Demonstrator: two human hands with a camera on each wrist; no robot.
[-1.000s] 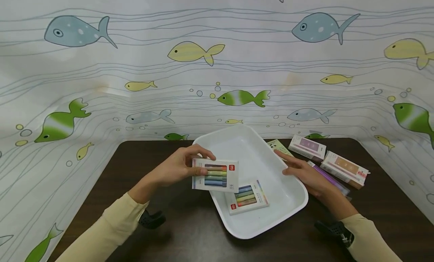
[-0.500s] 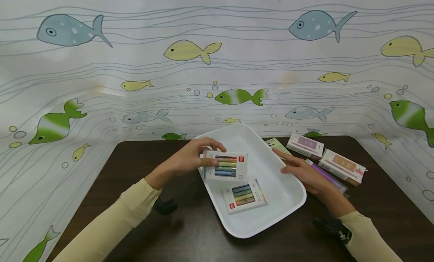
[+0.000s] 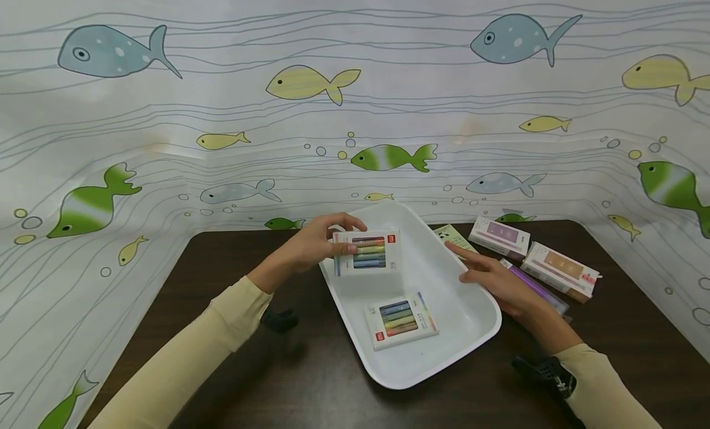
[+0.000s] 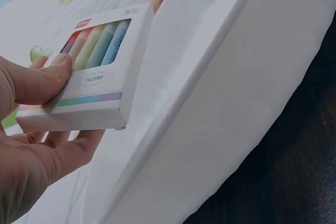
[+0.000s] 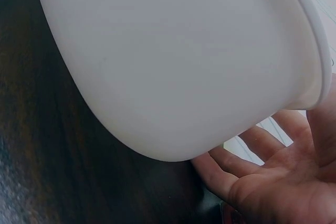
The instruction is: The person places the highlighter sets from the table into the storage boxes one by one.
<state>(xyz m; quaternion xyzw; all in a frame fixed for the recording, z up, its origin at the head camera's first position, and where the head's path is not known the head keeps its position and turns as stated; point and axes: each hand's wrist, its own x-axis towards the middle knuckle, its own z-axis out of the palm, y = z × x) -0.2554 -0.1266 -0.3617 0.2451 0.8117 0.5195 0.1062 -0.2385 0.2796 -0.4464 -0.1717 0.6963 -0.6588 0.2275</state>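
Observation:
My left hand (image 3: 324, 241) pinches a white box of coloured markers (image 3: 392, 256), thumb on the front and fingers behind. In the left wrist view the box (image 4: 100, 61) has a clear window showing several pastel barrels. It is tilted up above the far left part of a white plastic tray (image 3: 460, 336). A matching box of markers (image 3: 402, 323) lies flat in the tray's near part. My right hand (image 3: 501, 284) holds the tray's right rim, thumb over the edge and fingers along the outside. In the right wrist view the fingers (image 5: 247, 156) pass partly behind the tray wall.
Right of the tray lie a purple-labelled box (image 3: 499, 236), an orange-labelled box (image 3: 561, 270), a flat purple pack (image 3: 535, 287) and a pale green card-like item (image 3: 455, 239) partly behind the tray. A fish-patterned sheet (image 3: 310, 127) stands behind the dark table (image 3: 222, 281).
My left hand has carried its box of markers rightward and away from me, from the tray's left edge to over its inside. The right hand and the tray stay about where they were.

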